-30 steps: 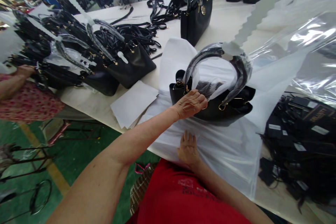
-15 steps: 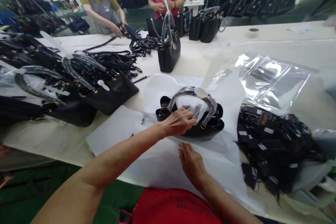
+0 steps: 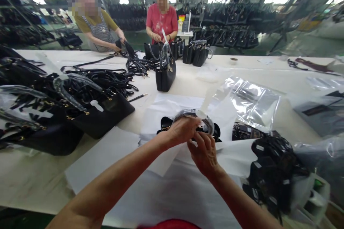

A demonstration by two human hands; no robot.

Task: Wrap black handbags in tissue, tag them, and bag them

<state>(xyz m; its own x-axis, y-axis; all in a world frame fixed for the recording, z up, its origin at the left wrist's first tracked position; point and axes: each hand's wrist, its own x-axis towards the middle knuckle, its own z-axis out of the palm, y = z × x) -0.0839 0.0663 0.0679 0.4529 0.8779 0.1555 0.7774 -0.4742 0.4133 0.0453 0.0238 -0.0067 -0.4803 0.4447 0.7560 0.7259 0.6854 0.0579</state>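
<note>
A black handbag (image 3: pixel 216 131) stands on white paper (image 3: pixel 166 104), its arched handle (image 3: pixel 206 118) wrapped in clear film. My left hand (image 3: pixel 185 128) is over the bag's opening by the handle, fingers bent and closed; what they grip is hidden. Close below it, my right hand (image 3: pixel 204 150) has curled fingers at the upper edge of a white paper sheet (image 3: pixel 228 155), which is raised against the front of the bag and covers most of it. The fingertips of both hands nearly meet.
Black handbags (image 3: pixel 99 118) and a heap of straps (image 3: pixel 107 78) lie at the left. Another handbag (image 3: pixel 166 77) stands ahead. Clear plastic bags (image 3: pixel 252 100) and a pile of black tagged pieces (image 3: pixel 276 164) are at the right. Two people (image 3: pixel 162 21) work across the table (image 3: pixel 215 75).
My right hand has risen from the table to the front of the bag, and white paper now covers the bag's front. My left hand stays at the opening. The view has tilted up.
</note>
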